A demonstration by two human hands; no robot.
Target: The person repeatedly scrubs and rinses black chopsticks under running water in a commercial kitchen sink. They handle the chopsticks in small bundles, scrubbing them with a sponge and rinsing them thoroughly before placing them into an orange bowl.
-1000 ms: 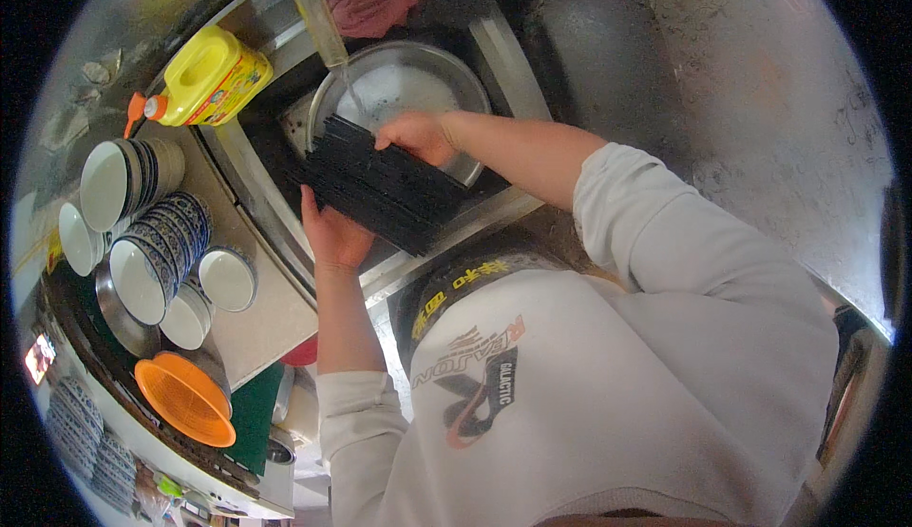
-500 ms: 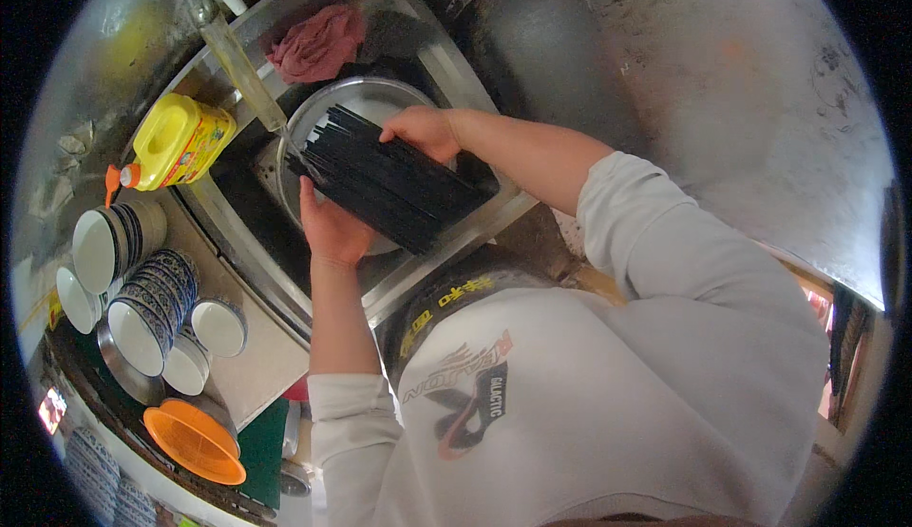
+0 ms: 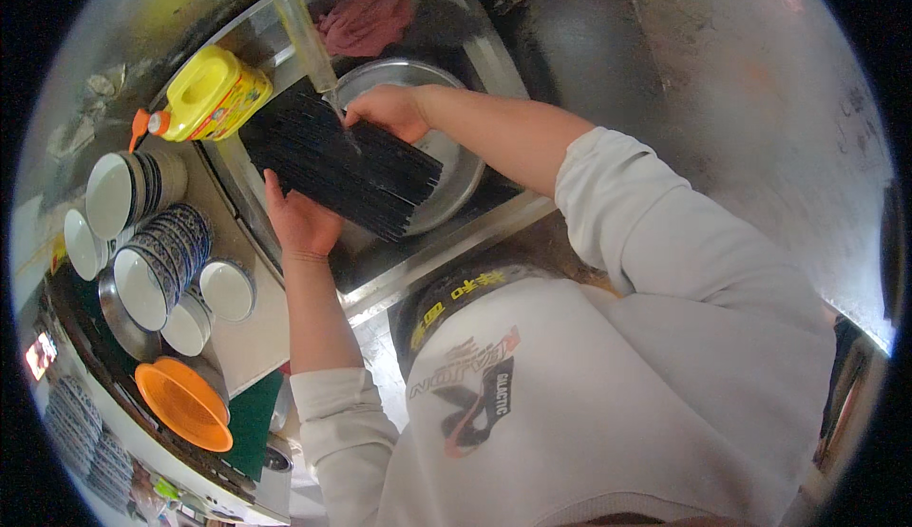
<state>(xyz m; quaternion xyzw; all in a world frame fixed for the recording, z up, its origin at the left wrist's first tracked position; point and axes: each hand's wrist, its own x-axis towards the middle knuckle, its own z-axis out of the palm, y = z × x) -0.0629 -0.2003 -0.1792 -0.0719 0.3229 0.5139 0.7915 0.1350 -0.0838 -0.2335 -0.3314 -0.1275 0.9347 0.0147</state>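
Black sticks [image 3: 328,156] held two-handed

We note bowls [image 3: 171,256] left of the left hand [image 3: 309,223], curled under the sticks' near edge, fingers hidden; the sticks span from it to the right hand [image 3: 391,112], clasped on their far edge.

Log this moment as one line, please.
Left hand: holding black sticks; Right hand: holding same sticks; Tap: running onto sticks; Metal basin: partly beneath sticks

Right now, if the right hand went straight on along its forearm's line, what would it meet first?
Probably the water stream off the faucet spout, or the spout itself; the right hand's depth is unclear.
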